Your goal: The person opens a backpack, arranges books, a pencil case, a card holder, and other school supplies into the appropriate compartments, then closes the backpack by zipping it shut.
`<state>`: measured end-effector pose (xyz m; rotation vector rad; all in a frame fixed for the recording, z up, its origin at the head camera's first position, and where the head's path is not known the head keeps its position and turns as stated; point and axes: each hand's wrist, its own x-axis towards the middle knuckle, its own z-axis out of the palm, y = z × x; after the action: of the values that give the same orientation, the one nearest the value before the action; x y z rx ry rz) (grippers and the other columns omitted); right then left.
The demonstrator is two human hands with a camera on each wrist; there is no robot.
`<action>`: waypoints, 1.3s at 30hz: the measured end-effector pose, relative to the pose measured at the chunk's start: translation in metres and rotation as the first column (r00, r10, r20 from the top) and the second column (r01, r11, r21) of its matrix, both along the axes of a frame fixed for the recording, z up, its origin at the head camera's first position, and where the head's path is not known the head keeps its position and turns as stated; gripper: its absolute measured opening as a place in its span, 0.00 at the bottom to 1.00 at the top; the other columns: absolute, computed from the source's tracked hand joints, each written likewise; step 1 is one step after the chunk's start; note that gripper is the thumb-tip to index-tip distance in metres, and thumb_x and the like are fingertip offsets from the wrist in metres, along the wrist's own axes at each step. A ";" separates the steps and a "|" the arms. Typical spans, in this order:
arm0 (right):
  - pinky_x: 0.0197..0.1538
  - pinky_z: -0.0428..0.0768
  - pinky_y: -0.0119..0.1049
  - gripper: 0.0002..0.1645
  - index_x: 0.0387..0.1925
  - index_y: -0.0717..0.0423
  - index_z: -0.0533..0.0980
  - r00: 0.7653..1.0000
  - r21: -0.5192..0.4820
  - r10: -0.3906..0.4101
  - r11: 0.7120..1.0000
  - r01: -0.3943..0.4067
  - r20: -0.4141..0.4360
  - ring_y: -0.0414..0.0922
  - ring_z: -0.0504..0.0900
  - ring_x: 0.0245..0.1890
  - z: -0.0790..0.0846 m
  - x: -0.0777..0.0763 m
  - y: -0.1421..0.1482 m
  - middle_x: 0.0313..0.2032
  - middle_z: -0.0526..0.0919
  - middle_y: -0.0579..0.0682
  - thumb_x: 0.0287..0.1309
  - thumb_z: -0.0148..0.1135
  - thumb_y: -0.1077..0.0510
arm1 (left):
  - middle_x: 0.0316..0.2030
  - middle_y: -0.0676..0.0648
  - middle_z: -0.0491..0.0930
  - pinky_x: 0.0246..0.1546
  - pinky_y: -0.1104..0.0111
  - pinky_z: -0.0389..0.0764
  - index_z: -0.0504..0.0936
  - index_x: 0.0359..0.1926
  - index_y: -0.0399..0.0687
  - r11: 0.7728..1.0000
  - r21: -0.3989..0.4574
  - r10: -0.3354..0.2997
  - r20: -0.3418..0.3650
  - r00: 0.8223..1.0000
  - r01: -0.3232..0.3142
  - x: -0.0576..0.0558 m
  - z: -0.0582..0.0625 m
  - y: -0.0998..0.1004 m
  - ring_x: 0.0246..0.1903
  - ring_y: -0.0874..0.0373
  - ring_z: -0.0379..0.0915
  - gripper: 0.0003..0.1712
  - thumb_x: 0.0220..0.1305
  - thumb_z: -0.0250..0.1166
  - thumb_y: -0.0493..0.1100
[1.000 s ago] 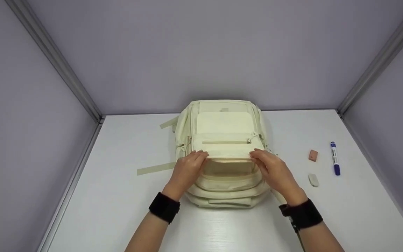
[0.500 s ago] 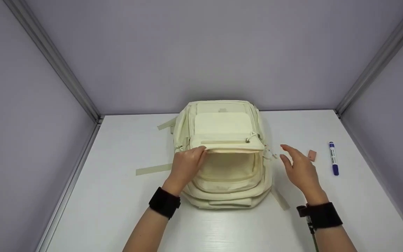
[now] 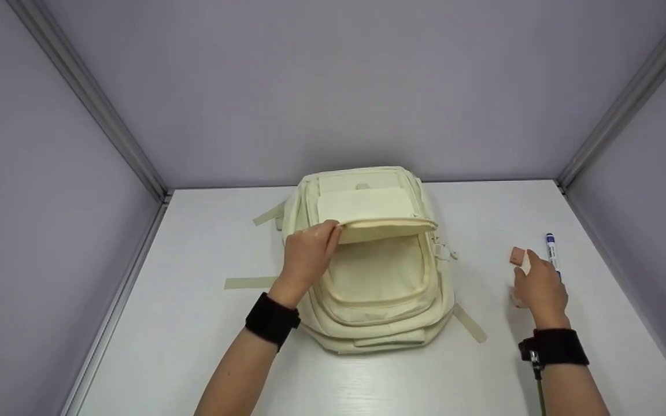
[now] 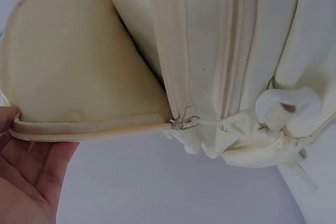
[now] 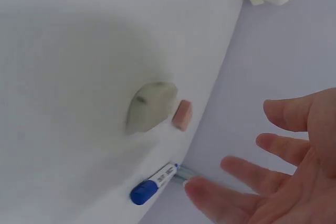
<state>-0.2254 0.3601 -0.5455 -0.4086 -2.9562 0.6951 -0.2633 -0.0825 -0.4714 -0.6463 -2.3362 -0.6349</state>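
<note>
A cream backpack (image 3: 362, 199) lies on the white table with its front pocket unzipped. My left hand (image 3: 307, 257) pinches the edge of the pocket flap (image 3: 385, 227) and holds it raised. In the left wrist view the thumb and fingers of the left hand (image 4: 34, 171) close on the zipper edge (image 4: 94, 127). At the right, my right hand (image 3: 543, 289) hovers with spread fingers over a worn white eraser (image 5: 152, 107), partly covered in the head view. A small pink eraser (image 3: 517, 256) and a blue-capped marker (image 3: 551, 248) lie beside it.
Backpack straps (image 3: 249, 283) stick out on the left, and another strap (image 3: 470, 325) on the right. A zipper pull with cord (image 4: 184, 123) hangs at the flap's corner. Grey-lilac panels (image 3: 362, 86) enclose the table (image 3: 194, 231) at the back and sides.
My right hand has let go of the flap and moved right to the erasers. The left hand has lifted the flap higher, opening the pocket wider, and the backpack has turned slightly.
</note>
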 end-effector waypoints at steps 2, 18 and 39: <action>0.46 0.72 0.68 0.35 0.71 0.70 0.54 0.995 -0.015 -0.047 0.999 0.048 0.088 0.77 0.67 0.54 -0.004 -0.001 0.011 0.59 0.60 0.81 0.69 0.49 0.58 | 0.20 0.50 0.79 0.16 0.59 0.73 0.82 0.36 0.44 1.000 0.010 0.015 0.029 0.999 -0.015 -0.005 0.003 -0.001 0.18 0.54 0.76 0.12 0.72 0.59 0.46; 0.38 0.73 0.61 0.31 0.52 0.88 0.59 0.925 0.017 -0.256 0.965 0.262 0.280 0.75 0.70 0.45 -0.020 -0.001 0.045 0.41 0.67 0.78 0.68 0.44 0.56 | 0.22 0.45 0.79 0.23 0.53 0.75 0.83 0.36 0.43 0.985 0.099 0.111 0.259 0.960 -0.141 -0.036 0.022 0.002 0.20 0.49 0.74 0.17 0.74 0.55 0.50; 0.35 0.74 0.57 0.19 0.41 0.80 0.71 0.904 0.043 -0.399 0.917 0.397 0.157 0.71 0.74 0.42 -0.028 0.000 0.062 0.36 0.73 0.75 0.63 0.43 0.64 | 0.25 0.46 0.78 0.30 0.55 0.74 0.83 0.36 0.43 0.962 0.137 0.152 0.445 0.882 -0.235 -0.062 0.026 0.004 0.25 0.51 0.71 0.18 0.74 0.56 0.51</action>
<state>-0.2253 0.4226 -0.5733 -1.0793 -2.8714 0.6184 -0.3257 -0.0787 -0.4459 -0.1873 -2.6557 -0.9698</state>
